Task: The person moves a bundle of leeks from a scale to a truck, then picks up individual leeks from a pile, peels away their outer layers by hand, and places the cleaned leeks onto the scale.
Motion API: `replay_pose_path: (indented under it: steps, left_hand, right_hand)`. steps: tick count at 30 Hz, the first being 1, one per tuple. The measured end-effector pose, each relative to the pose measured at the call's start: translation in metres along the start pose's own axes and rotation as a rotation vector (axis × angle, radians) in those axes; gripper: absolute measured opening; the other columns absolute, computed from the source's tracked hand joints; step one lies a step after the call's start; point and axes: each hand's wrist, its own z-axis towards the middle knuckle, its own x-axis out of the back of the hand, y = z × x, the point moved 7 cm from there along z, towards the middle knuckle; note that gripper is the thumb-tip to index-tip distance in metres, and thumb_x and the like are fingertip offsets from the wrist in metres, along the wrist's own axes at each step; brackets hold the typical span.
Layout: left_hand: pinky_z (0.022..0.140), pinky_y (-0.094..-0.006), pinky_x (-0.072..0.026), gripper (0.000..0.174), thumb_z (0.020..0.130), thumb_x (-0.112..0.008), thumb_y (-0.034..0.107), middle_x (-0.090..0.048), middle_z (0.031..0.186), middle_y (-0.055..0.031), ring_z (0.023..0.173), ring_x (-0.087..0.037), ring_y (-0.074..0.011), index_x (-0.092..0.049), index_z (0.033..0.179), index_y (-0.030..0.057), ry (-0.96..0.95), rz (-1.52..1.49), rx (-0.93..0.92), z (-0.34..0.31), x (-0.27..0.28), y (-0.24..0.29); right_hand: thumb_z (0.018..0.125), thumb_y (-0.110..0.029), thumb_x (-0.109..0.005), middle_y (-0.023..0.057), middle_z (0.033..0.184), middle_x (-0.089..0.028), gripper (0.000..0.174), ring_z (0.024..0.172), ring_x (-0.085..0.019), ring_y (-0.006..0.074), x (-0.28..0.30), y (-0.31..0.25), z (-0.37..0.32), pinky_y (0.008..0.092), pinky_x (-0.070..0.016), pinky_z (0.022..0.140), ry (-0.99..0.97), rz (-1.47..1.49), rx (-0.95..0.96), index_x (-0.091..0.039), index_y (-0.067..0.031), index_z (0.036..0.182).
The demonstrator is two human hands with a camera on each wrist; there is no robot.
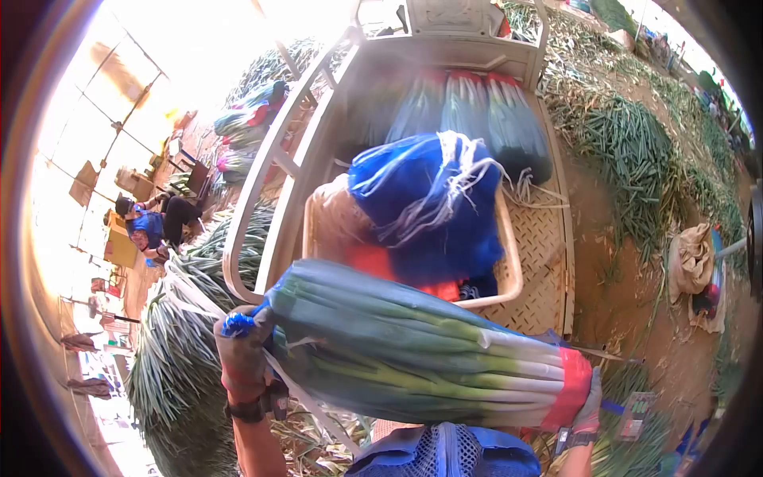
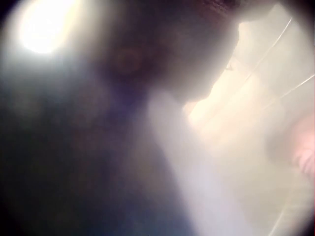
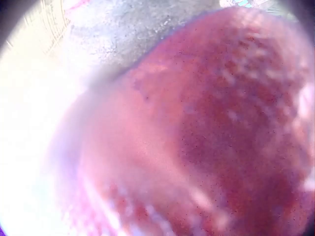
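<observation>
A long bundle of green onions (image 1: 413,346) in a clear wrapper lies across the lower middle of the head view, held off the cart. My gloved left hand (image 1: 245,350) grips its leafy end, where blue material is gathered in the fist. At the white stalk end, beside a red band (image 1: 571,388), is my gloved right hand (image 1: 586,409), its fingers mostly hidden behind the bundle. The left wrist view is dark and blurred, with a pale strap (image 2: 187,157). Red material (image 3: 221,113) fills most of the right wrist view.
Beyond the bundle, a cart bed (image 1: 540,238) carries a tub (image 1: 513,266) of blue netting (image 1: 429,183) and several wrapped bundles (image 1: 465,111). Its rail (image 1: 254,191) rises at left. Loose onion piles (image 1: 632,159) lie on both sides. A person (image 1: 155,226) sits at far left.
</observation>
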Motion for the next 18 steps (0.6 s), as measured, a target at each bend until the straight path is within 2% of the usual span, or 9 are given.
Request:
replay_pose_path:
  steps: [3,5,7,9,10,18]
  left_hand:
    - [0.063,-0.0232,-0.0437,0.023,0.088,-0.077,0.019,-0.064,0.074,0.0025,0.067,-0.055,-0.0055,-0.073,0.091,-0.003,0.003,-0.027,-0.001,0.053,0.027,-0.002]
    - [0.063,-0.0226,-0.0434,0.023,0.089,-0.077,0.019,-0.064,0.074,0.0026,0.067,-0.055,-0.0055,-0.073,0.092,-0.0033,-0.007,-0.08,-0.012,0.081,0.031,0.007]
    - [0.061,-0.0226,-0.0422,0.019,0.09,-0.076,0.017,-0.064,0.072,0.0039,0.065,-0.054,-0.0045,-0.074,0.09,-0.0024,-0.054,-0.002,-0.045,0.105,0.026,0.024]
    - [0.06,-0.0232,-0.0415,0.018,0.09,-0.075,0.015,-0.063,0.071,0.0047,0.065,-0.053,-0.0038,-0.074,0.089,-0.002,-0.102,0.073,-0.073,0.126,0.02,0.035]
    - [0.048,-0.0231,-0.0411,0.018,0.093,-0.073,0.021,-0.062,0.068,0.003,0.055,-0.055,-0.0061,-0.072,0.091,0.0033,-0.127,0.115,-0.095,0.14,0.016,0.032]
    - [0.045,-0.0243,-0.0403,0.017,0.09,-0.075,0.018,-0.059,0.06,0.004,0.049,-0.055,-0.0059,-0.074,0.088,0.0015,-0.225,0.105,-0.118,0.187,-0.042,0.074]
  right_hand:
    - [0.101,-0.053,-0.053,0.0121,0.132,-0.065,0.061,0.116,-0.064,0.0275,-0.061,0.012,-0.029,0.0416,-0.0481,0.105,-0.021,-0.022,0.007,-0.059,-0.003,0.135]
    - [0.101,-0.054,-0.052,0.0128,0.135,-0.062,0.064,0.12,-0.061,0.0291,-0.098,0.021,-0.047,0.0435,-0.046,0.108,-0.055,0.007,-0.022,-0.056,-0.0022,0.138]
    - [0.1,-0.055,-0.052,0.013,0.138,-0.06,0.066,0.123,-0.059,0.0298,-0.133,0.03,-0.062,0.0447,-0.0439,0.11,-0.118,0.037,-0.035,-0.053,-0.0026,0.141]
    - [0.1,-0.055,-0.052,0.0129,0.139,-0.059,0.066,0.124,-0.058,0.0297,-0.157,0.039,-0.067,0.0447,-0.0434,0.11,-0.144,0.045,-0.047,-0.052,-0.0029,0.141]
    - [0.1,-0.055,-0.053,0.0128,0.14,-0.058,0.067,0.125,-0.058,0.0296,-0.167,0.043,-0.067,0.0447,-0.0431,0.111,-0.155,0.047,-0.052,-0.052,-0.003,0.141]
    - [0.099,-0.056,-0.053,0.0122,0.143,-0.055,0.069,0.128,-0.055,0.029,-0.214,0.06,-0.039,0.0448,-0.0411,0.112,-0.2,0.076,-0.069,-0.049,-0.004,0.144]
